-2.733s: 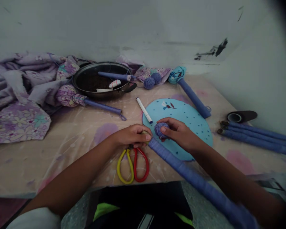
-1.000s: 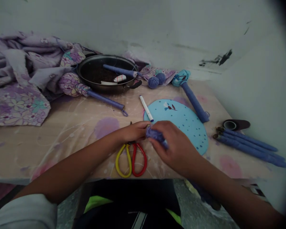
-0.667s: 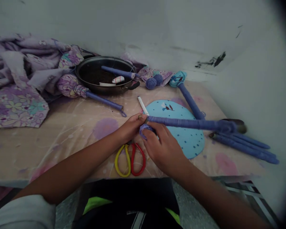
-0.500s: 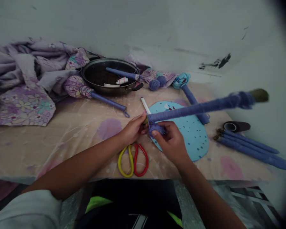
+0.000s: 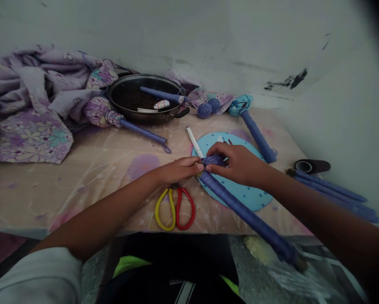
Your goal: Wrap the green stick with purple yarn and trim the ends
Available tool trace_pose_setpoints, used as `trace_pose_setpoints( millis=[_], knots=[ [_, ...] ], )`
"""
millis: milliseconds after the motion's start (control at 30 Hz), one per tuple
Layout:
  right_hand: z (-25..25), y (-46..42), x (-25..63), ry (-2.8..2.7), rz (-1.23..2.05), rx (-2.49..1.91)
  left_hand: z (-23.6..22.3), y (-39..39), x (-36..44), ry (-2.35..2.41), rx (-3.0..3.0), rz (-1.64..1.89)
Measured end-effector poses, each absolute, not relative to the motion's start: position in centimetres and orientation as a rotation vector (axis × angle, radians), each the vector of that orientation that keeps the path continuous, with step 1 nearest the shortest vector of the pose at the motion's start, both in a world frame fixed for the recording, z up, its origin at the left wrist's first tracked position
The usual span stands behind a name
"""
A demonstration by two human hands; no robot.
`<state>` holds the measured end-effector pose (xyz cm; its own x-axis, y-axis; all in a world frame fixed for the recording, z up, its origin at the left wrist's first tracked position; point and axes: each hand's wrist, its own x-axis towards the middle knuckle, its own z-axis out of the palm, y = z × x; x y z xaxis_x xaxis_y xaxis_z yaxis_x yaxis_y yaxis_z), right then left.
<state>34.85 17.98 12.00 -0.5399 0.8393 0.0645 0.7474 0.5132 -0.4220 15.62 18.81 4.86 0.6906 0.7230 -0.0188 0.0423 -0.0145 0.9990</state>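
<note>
My left hand (image 5: pixel 186 169) grips the near-left end of a stick wrapped in blue-purple yarn (image 5: pixel 240 208). The stick slants down to the right, past the table's front edge, and its far bare tip is blurred. In my right hand (image 5: pixel 235 162) is a small ball of the same yarn (image 5: pixel 215 160), pinched between thumb and fingers right at the stick's wrapped end. Beneath both lies a light-blue dotted fabric circle (image 5: pixel 255 198), partly covered by my right hand. A white marker (image 5: pixel 194 141) touches its left edge. Scissors (image 5: pixel 174 209) with yellow and red handles lie below my left hand.
A black pan (image 5: pixel 123 105) holding dark material and a wrapped stick stands at the back. Purple floral cloth (image 5: pixel 34 139) is heaped left. Around are two yarn balls (image 5: pixel 205 110), a blue-headed stick (image 5: pixel 257 133), a floral-headed stick (image 5: pixel 142 133) and more wrapped sticks (image 5: pixel 335 190).
The held stick's free end has swung from the upper right down to the lower right. My right hand has carried the yarn ball round to the stick's upper side.
</note>
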Motion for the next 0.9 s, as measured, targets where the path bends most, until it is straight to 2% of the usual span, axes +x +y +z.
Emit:
trace_pose_setpoints(
  millis=[133, 300, 500, 667, 733, 900],
  knots=[
    [13.0, 17.9, 33.1, -2.485, 0.199, -1.276, 4.4, 19.1, 15.7, 0.655, 1.648, 0.760],
    [11.8, 15.4, 30.8, -2.283, -0.017, -1.081, 3.8, 18.9, 16.5, 0.630, 1.377, 0.922],
    [6.9, 11.4, 30.0, -2.095, 0.156, -0.937, 4.4, 18.1, 16.8, 0.723, 1.061, 0.984],
    [3.6, 10.0, 30.7, -1.952, 0.085, -0.800, 4.4, 18.2, 17.2, 0.730, 1.007, 1.007],
    [2.9, 9.6, 31.0, -1.841, 0.295, -0.923, 4.5, 18.5, 17.0, 0.700, 0.924, 1.029],
    [3.4, 11.5, 33.0, -1.367, 1.207, -1.326, 5.2, 19.2, 15.8, 0.564, 0.891, 0.898]
  ],
)
